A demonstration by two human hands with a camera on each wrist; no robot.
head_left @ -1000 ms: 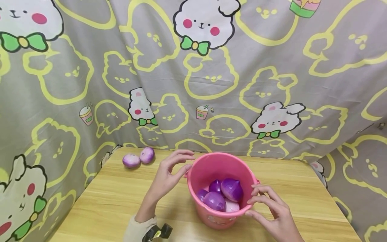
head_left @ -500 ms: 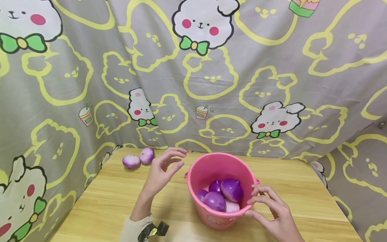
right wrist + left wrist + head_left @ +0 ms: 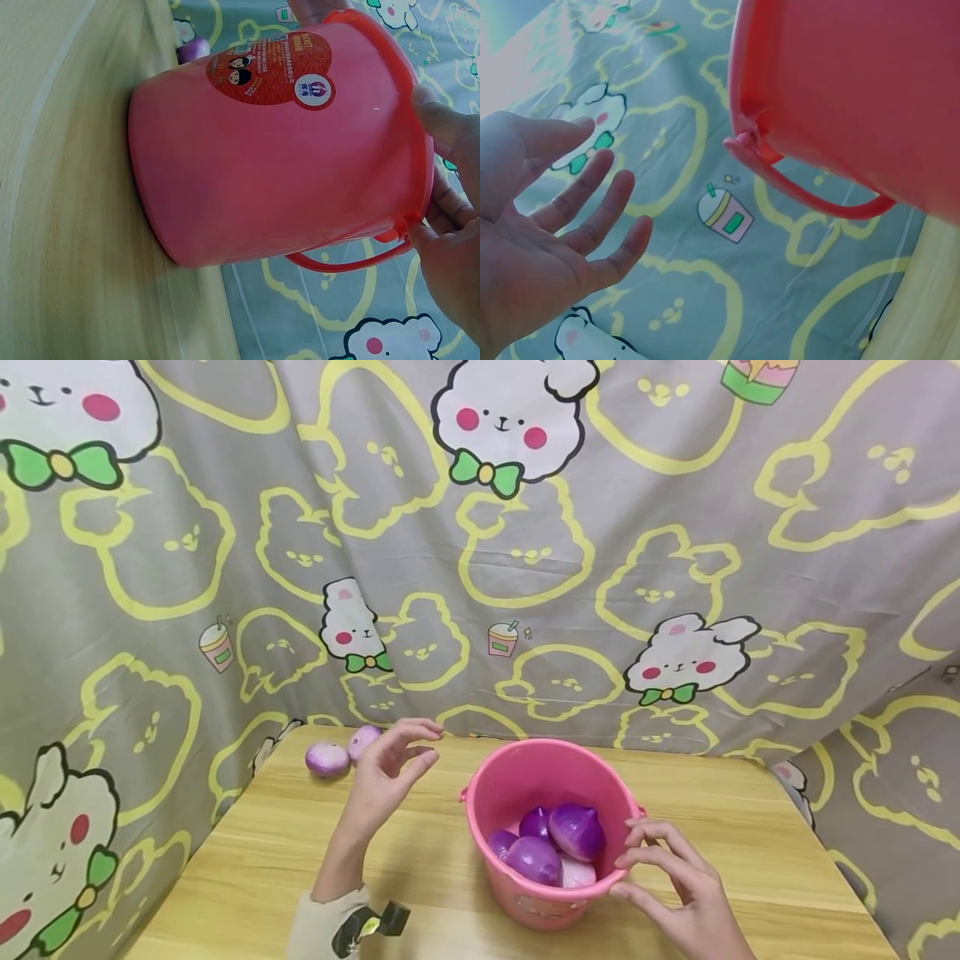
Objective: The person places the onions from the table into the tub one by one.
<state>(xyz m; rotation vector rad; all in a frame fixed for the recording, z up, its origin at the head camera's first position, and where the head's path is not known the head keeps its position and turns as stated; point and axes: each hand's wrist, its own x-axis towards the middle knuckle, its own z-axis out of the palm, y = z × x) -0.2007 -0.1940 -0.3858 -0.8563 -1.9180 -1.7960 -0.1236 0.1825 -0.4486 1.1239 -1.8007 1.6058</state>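
A pink bucket point(image 3: 551, 760) stands on the table, with several purple onions point(image 3: 534, 860) lying inside. My right hand point(image 3: 686, 881) pinches the bucket's rim on the right side, thumb and fingers on either side of the edge. The right wrist view shows the bucket's outer wall point(image 3: 300, 172) with a red sticker, and that same hand point(image 3: 457, 270) at the rim. Left of the bucket, my left hand point(image 3: 382, 781) is raised with loosely bent, spread fingers and holds nothing. It partly covers one of two onions point(image 3: 327, 760) at the back left.
The wooden table point(image 3: 285, 860) ends at a grey curtain point(image 3: 420, 552) with cartoon prints, which hangs behind and along the sides. The bucket's handle point(image 3: 832, 206) hangs down at its far side. A dark wrist camera point(image 3: 390, 918) sits at my left sleeve.
My left hand has left the bucket's left rim and moved leftward toward the two onions. The right hand stays on the rim, and the bucket has not moved.
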